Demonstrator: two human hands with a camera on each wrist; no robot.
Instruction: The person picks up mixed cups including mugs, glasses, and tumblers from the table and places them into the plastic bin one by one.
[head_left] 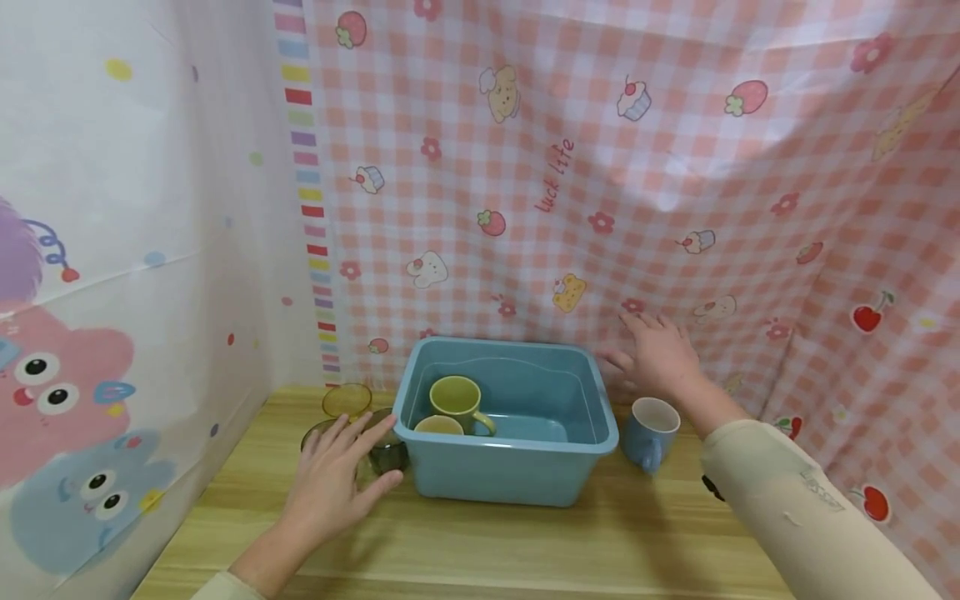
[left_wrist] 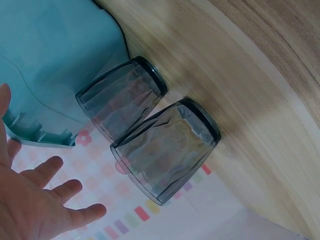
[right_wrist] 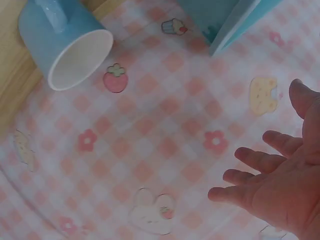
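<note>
A blue plastic tub (head_left: 495, 475) stands on the wooden table with a green mug (head_left: 454, 390) and a pale yellowish cup (head_left: 438, 426) in its left half. My left hand (head_left: 326, 492), fingers spread, hovers over the glasses left of the tub and holds nothing. Two dark grey glasses (left_wrist: 167, 150) stand there side by side, partly hidden by that hand in the head view; an amber glass (head_left: 347, 402) is behind them. My right hand (head_left: 663, 358) is raised beyond the tub's right corner, spread and holding nothing. Below it, a blue mug (head_left: 651, 435) with a white inside stands right of the tub.
A pink checked cloth (head_left: 525, 250) hangs behind the table and along the right side. On the left hangs a white cloth (head_left: 187, 333) with cartoon figures. The wooden tabletop (head_left: 480, 542) extends in front of the tub.
</note>
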